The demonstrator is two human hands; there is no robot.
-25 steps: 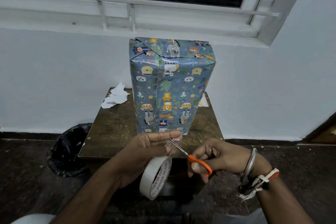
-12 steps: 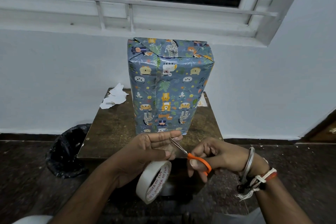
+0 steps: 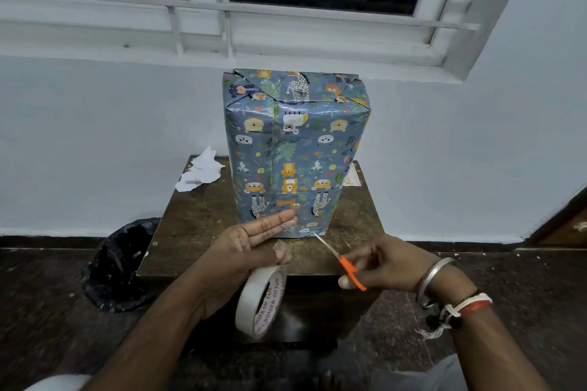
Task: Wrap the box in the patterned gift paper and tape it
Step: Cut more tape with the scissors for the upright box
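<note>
Box (image 3: 295, 152), gift-wrapped: stands upright on the table (image 3: 197, 232), lower front face just beyond my left fingertips.

1. Left fingers (image 3: 279, 219): straight, released, gripping nothing. A short clear tape strip (image 3: 281, 246) clings to my thumb tip. My left hand (image 3: 247, 247) is held before the box's lower front; whether it touches, I cannot tell.
2. Tape roll (image 3: 260, 301): white, printed inner face, hangs under that hand. How it is hooked there, I cannot tell.
3. Right fingers (image 3: 352, 279): curled round the orange handles of the scissors (image 3: 343, 260), grasping them. The thin blades point at the box's lower right corner, with the tip near it. My right hand (image 3: 387, 267) is over the table's near edge.
4. Gift paper (image 3: 317, 124): blue, animal print, covers every face in view. The top end is folded into flaps and glossy, apparently with tape. A lengthwise seam runs down the front, apparently also taped.
5. Paper scraps (image 3: 200, 173): white, torn, at the table's far left corner.
6. Bin bag (image 3: 117, 263): black, on the floor left of the table.

Status, by my judgement: wrapping is done as far as can be seen and taping is nearly done. Left to do: press this strip down, probably low on the front. The bottom end is hidden, so I cannot assess it
</note>
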